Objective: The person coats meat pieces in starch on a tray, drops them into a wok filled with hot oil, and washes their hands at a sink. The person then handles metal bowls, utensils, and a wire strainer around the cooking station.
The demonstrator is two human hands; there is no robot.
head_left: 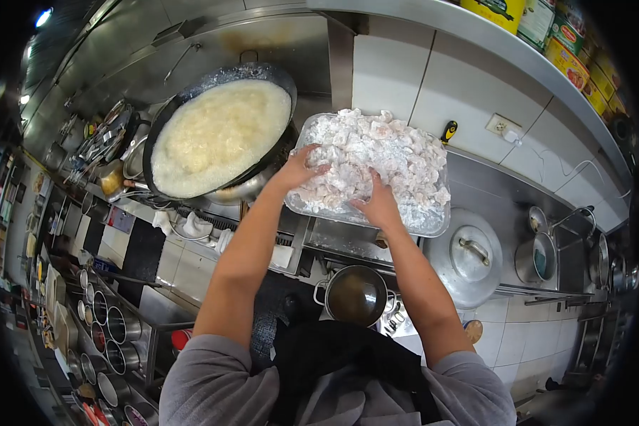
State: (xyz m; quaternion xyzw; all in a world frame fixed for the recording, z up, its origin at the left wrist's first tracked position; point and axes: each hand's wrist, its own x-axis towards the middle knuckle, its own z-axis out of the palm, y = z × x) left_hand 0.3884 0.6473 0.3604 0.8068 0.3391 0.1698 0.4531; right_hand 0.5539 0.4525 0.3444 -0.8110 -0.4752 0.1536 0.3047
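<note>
A clear rectangular tray (433,226) is heaped with white, flour-coated pieces (397,153). At the tray's left side, my left hand (303,170) rests on the coated pieces with its fingers spread. My right hand (378,202) reaches in over the near edge, fingers apart and touching the pieces. Neither hand is closed around a piece. Left of the tray stands a large black wok (291,89) full of pale, foaming, bubbling liquid (224,138).
A big round metal lid (468,259) lies right of the tray. Nearer my body is a two-handled pot (355,295). A yellow-black handle (449,131) stands behind the tray, below a shelf (547,67) of cans. Small pots (536,259) sit far right.
</note>
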